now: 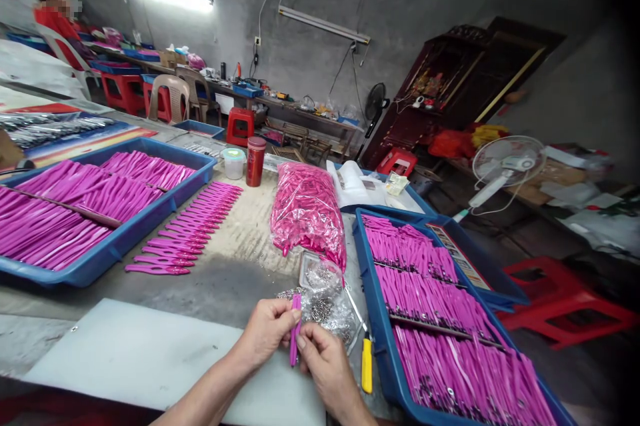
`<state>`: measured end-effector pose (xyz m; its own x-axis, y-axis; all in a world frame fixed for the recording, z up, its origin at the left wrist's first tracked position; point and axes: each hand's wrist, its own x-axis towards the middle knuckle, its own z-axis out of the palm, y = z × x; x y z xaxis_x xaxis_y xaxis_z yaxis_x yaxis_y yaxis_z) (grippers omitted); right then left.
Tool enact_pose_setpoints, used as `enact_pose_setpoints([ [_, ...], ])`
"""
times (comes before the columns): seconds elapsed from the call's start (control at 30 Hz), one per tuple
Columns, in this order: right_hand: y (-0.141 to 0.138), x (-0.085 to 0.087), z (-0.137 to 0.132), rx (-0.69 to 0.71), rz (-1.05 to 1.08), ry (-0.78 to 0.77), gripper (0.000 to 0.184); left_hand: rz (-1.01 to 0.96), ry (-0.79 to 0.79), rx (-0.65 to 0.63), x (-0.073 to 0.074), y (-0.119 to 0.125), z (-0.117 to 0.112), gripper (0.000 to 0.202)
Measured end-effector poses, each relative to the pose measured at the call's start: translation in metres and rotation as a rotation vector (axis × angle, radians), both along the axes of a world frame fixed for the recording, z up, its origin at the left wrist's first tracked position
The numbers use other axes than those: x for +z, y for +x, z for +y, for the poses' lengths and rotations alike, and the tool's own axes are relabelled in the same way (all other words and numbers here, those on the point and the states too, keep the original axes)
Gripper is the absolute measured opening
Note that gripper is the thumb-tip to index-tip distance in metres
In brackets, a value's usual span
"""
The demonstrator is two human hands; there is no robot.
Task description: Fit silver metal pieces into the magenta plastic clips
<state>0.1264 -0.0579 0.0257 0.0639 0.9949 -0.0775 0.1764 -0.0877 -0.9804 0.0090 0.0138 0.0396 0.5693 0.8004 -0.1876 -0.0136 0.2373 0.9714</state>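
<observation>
My left hand (271, 331) is closed, thumb and fingers pinching a narrow magenta handle-like piece (294, 350) held upright above the pale board (165, 359). My right hand (327, 361) is closed too, its fingertips against the lower part of the same piece; whether they also pinch a small part is hidden. Just beyond the hands lies a clear bag of small metal parts (325, 309). A screwdriver with a yellow handle (367, 365) rests to the right of my right hand. Similar magenta pieces (185, 239) lie in a slanting row on the table.
Blue trays of magenta pieces stand at left (173, 203) and right (373, 293). Behind the metal parts sits a clear bag of pink pieces (307, 206). A red canister (255, 163) and a lidded tub (233, 165) stand farther back. Another person (55, 23) sits far left.
</observation>
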Motion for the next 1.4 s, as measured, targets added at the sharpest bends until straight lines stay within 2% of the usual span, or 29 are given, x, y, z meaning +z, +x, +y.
enact_pose_setpoints([
  [0.13, 0.002, -0.001, -0.007, -0.024, -0.067, 0.015, 0.034, 0.039, 0.078, -0.074, 0.009, -0.011, -0.005, 0.035],
  [0.3, 0.007, 0.003, -0.014, -0.009, -0.172, 0.094, 0.031, 0.238, 0.388, -0.265, 0.017, -0.024, -0.016, 0.031],
  [0.5, 0.013, 0.02, -0.014, 0.236, -0.451, 0.178, 0.026, 0.315, 0.445, -0.445, 0.016, -0.03, -0.026, 0.027],
  [0.6, 0.014, 0.02, -0.014, 0.244, -0.465, 0.166, 0.025, 0.315, 0.423, -0.463, 0.015, -0.029, -0.027, 0.024],
  [0.73, 0.011, 0.006, -0.015, 0.015, -0.444, 0.173, 0.028, 0.32, 0.442, -0.337, 0.006, -0.022, -0.028, 0.021],
  [0.83, 0.008, -0.006, -0.013, -0.149, -0.389, 0.179, 0.035, 0.321, 0.541, -0.242, -0.008, -0.015, -0.03, 0.022],
  [0.93, 0.004, -0.016, -0.008, -0.254, -0.307, 0.158, 0.042, 0.312, 0.821, -0.083, -0.024, -0.009, -0.034, 0.018],
  [1.07, 0.001, -0.028, -0.001, -0.311, -0.265, 0.139, 0.048, 0.365, 1.344, 0.295, -0.042, -0.002, -0.033, 0.024],
  [1.13, 0.0, -0.032, 0.002, -0.307, -0.262, 0.128, 0.048, 0.425, 1.489, 0.396, -0.048, -0.001, -0.028, 0.028],
  [1.17, 0.0, -0.031, 0.004, -0.289, -0.265, 0.121, 0.048, 0.455, 1.519, 0.402, -0.05, -0.002, -0.024, 0.028],
  [1.27, 0.004, -0.016, 0.014, -0.161, -0.373, 0.103, 0.042, 0.478, 1.549, 0.393, -0.055, -0.007, -0.013, 0.029],
  [1.37, 0.011, 0.019, 0.034, -0.005, -0.635, 0.098, 0.033, 0.505, 1.54, 0.406, -0.06, -0.014, -0.003, 0.028],
  [1.4, 0.013, 0.031, 0.044, -0.036, -0.726, 0.109, 0.03, 0.534, 1.528, 0.41, -0.061, -0.016, -0.001, 0.029],
])
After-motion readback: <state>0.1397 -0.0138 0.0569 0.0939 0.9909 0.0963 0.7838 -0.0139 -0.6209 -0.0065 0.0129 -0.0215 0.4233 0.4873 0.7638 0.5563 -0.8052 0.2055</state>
